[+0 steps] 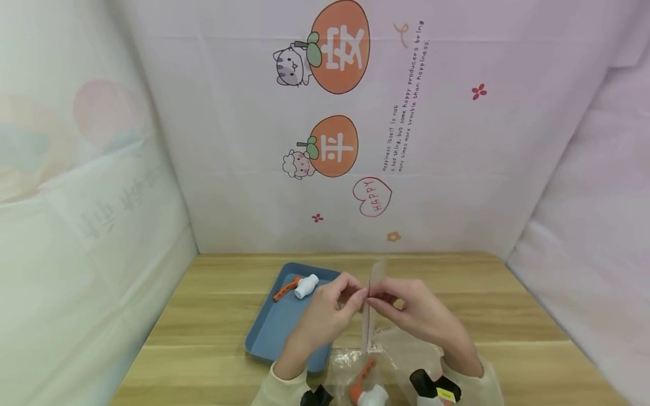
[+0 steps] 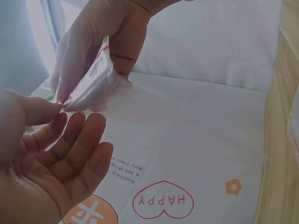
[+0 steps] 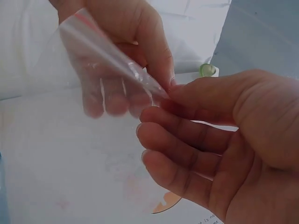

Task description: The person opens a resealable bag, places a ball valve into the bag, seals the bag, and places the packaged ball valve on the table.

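Observation:
A clear plastic bag (image 3: 107, 56) with a red line along its top edge hangs between my two hands, seen nearly edge-on in the head view. My left hand (image 1: 325, 313) pinches that edge between thumb and index finger. From the other side my right hand (image 1: 424, 313) pinches it at nearly the same spot, thumb and fingertip meeting the left ones. The other fingers of both hands are loosely bent. In the wrist views the film (image 2: 91, 91) slants away from the fingertips, and nothing shows inside it.
Left of the hands lies a blue tray (image 1: 276, 332) holding an orange and white toy hammer (image 1: 307, 286). Near the front edge, a similar orange and white toy (image 1: 373, 396) lies by clear plastic film (image 1: 406, 349) on the wooden table (image 1: 203, 316). White printed cloth surrounds the table.

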The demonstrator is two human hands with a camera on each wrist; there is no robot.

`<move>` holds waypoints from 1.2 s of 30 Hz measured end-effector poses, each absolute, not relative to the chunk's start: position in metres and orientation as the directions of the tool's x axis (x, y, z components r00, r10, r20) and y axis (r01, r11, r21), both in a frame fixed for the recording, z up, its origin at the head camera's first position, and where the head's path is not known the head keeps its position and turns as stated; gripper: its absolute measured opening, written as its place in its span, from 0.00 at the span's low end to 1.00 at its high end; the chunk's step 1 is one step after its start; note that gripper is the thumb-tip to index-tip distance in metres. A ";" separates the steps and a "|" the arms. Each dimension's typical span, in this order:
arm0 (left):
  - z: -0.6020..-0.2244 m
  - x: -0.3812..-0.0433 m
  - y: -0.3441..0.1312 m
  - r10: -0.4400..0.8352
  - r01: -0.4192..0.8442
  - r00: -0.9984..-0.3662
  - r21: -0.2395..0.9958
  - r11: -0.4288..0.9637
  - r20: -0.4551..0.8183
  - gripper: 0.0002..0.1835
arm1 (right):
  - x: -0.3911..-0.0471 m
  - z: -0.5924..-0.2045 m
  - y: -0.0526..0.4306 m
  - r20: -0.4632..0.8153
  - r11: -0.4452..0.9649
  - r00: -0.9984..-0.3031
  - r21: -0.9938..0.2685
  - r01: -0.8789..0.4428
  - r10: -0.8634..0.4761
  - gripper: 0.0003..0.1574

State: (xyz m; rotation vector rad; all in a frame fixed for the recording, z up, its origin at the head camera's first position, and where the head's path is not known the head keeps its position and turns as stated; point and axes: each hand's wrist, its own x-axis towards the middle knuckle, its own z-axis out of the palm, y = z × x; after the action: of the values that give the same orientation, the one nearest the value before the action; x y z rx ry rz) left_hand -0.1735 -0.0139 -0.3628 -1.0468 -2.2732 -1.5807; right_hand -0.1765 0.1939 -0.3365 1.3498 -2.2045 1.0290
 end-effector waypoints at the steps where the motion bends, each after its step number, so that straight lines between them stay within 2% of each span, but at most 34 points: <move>1: -0.362 -0.172 -0.014 0.454 0.636 -0.733 0.748 0.191 0.507 0.08 | -0.176 -0.337 0.194 0.622 0.276 -0.484 -0.405 -0.872 -0.615 0.14; 8: -0.359 -0.168 -0.019 0.568 0.672 -0.680 0.704 0.230 0.464 0.06 | -0.174 -0.338 0.195 0.639 0.236 -0.468 -0.417 -0.878 -0.611 0.14; 13: -0.361 -0.168 -0.023 0.676 0.678 -0.636 0.688 0.259 0.373 0.10 | -0.171 -0.340 0.191 0.613 0.230 -0.504 -0.471 -0.852 -0.609 0.12; 17: -0.363 -0.169 -0.022 0.678 0.711 -0.617 0.652 0.264 0.398 0.12 | -0.172 -0.342 0.186 0.607 0.226 -0.501 -0.473 -0.851 -0.617 0.10; 22: -0.362 -0.169 -0.022 0.655 0.715 -0.627 0.646 0.268 0.422 0.13 | -0.173 -0.341 0.184 0.601 0.227 -0.500 -0.473 -0.851 -0.624 0.09; 30: -0.362 -0.168 -0.023 0.662 0.722 -0.614 0.644 0.253 0.430 0.07 | -0.175 -0.341 0.185 0.598 0.230 -0.500 -0.471 -0.852 -0.627 0.08; 36: -0.359 -0.168 -0.026 0.670 0.723 -0.611 0.642 0.254 0.422 0.06 | -0.176 -0.343 0.185 0.601 0.230 -0.497 -0.467 -0.854 -0.626 0.09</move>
State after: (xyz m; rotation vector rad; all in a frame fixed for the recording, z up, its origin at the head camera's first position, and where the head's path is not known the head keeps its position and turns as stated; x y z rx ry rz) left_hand -0.1676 -0.0263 -0.3589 -1.3557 -2.4373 -1.3034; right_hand -0.1759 0.1850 -0.3426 1.3826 -2.2205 1.1332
